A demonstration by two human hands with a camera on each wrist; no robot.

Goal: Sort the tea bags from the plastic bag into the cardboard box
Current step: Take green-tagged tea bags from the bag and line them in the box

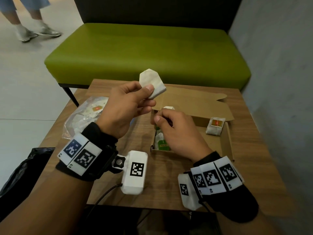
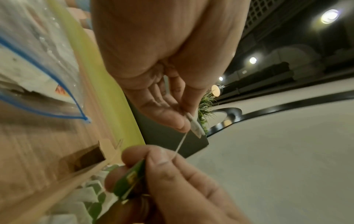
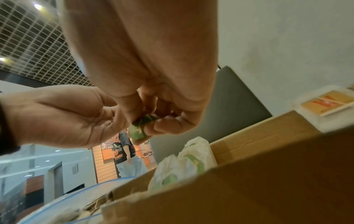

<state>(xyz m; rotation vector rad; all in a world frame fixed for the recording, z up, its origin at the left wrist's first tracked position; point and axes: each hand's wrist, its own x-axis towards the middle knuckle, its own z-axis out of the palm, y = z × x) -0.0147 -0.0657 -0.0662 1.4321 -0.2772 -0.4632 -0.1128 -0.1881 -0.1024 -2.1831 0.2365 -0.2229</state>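
Note:
My left hand pinches a white tea bag and holds it up above the table. Its string runs down to a green tag pinched in my right hand, which hovers over the open cardboard box. Several tea bags with green tags lie in the box's left end, and one with an orange tag lies at its far right. The clear plastic bag with more tea bags rests on the table to the left.
The small wooden table stands before a green bench. A wall is on the right. The box lid lies open at the back. Someone's legs show at the far left. A black bag sits beside the table.

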